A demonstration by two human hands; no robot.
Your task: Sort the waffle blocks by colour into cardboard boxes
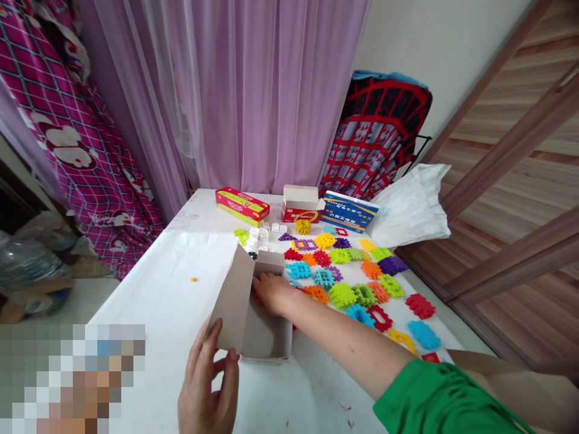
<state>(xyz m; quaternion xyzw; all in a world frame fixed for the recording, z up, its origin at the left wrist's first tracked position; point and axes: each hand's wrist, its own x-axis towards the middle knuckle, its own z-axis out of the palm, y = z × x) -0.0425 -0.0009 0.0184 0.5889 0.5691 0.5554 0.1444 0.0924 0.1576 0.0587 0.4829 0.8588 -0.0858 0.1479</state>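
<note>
Open cardboard box [268,331] on white-covered table [149,289], directly below right hand [272,293] and right of left hand [210,380]. Right hand reaches into box's far end, fingers bent down; a bit of red shows by the fingertips, grip on it can't be told. Left hand at near left, thumb and fingers apart, fingertips touching raised lid flap [228,301]. Colorful interlocking plastic blocks [342,295] spread right of box. Behind: red-yellow carton [242,207], open red box [302,212], blue box [350,211]. Small orange piece [193,279] left of flap.
</note>
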